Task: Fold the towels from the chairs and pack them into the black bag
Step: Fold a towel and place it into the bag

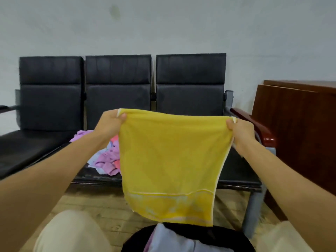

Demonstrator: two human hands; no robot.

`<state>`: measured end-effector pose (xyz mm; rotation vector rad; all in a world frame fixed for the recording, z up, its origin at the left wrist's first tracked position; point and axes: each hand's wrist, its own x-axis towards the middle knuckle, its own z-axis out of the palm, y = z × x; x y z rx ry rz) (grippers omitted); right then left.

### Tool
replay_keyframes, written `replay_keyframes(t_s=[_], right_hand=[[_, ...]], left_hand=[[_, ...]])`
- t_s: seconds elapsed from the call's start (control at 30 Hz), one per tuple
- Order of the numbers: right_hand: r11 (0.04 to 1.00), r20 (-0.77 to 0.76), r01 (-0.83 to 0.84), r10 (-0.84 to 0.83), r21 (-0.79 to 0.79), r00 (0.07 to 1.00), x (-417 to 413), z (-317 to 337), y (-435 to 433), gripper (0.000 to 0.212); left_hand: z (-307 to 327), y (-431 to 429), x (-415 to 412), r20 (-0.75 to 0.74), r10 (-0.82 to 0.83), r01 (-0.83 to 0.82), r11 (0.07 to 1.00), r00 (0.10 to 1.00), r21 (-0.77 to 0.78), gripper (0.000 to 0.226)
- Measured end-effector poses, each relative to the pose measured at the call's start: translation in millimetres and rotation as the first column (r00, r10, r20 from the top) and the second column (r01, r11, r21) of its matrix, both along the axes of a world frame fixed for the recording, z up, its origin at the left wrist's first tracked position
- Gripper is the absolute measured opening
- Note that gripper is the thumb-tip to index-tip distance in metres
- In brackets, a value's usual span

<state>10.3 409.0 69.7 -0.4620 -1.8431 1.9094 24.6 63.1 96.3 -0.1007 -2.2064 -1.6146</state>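
A yellow towel hangs spread out in front of me, doubled over, with a white-striped border at its bottom. My left hand pinches its upper left corner and my right hand pinches its upper right corner. Behind the towel, a heap of purple, pink and pale blue towels lies on the middle seat of the black chairs. The black bag stands open between my knees at the bottom, with a pale blue folded towel and a bit of purple cloth inside.
The row of three black chairs stands against a grey wall. A red-brown armrest ends the row on the right, beside a dark wooden cabinet. The floor is light wood planks. My knees in beige trousers flank the bag.
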Motion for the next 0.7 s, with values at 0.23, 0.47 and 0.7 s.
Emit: replay_keyframes(t_s=[0.23,0.47,0.7], right_hand=[[0.824,-0.059,0.074,-0.05,0.561,0.997,18.3,20.0,1.7,0.039],[0.96,0.056,0.134,-0.153,0.246,0.987,24.6,22.8,-1.5,0.05],[0.969,0.051,0.013,-0.001,-0.247,0.999,-5.9,26.3,15.9,0.061]], left_hand=[[6.5,-16.3,-1.1,0.001,0.067,-0.066,0.991,0.998,-0.113,0.017],[3.5,-8.0,3.8,0.117,-0.009,-0.021,0.966,0.993,0.256,0.015],[7.1,-1.6,-14.0,0.239,0.013,-0.133,0.861,0.971,0.49,0.011]])
